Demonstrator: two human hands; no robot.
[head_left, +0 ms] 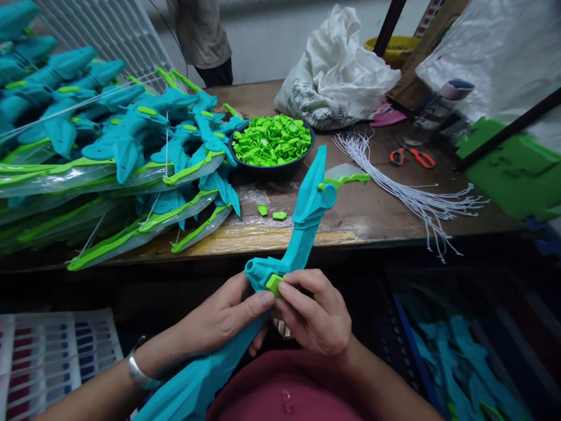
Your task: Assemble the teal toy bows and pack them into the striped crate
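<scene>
Teal bow (307,216) sits nearer than the bowl (272,171), clamped in both hands held close together. The left hand (228,316) wraps its grip and the right hand (318,318) pinches a green clip (274,284) onto it. The bowl on the desk (372,204) is heaped with green clips (272,139), with stacked bows (127,137) to its left.

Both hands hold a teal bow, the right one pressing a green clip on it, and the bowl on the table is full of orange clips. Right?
Not quite. The head view shows the bowl full of green clips, not orange ones. The rest stands: the left hand and right hand hold the teal bow, the right one pressing a green clip on it.
</scene>
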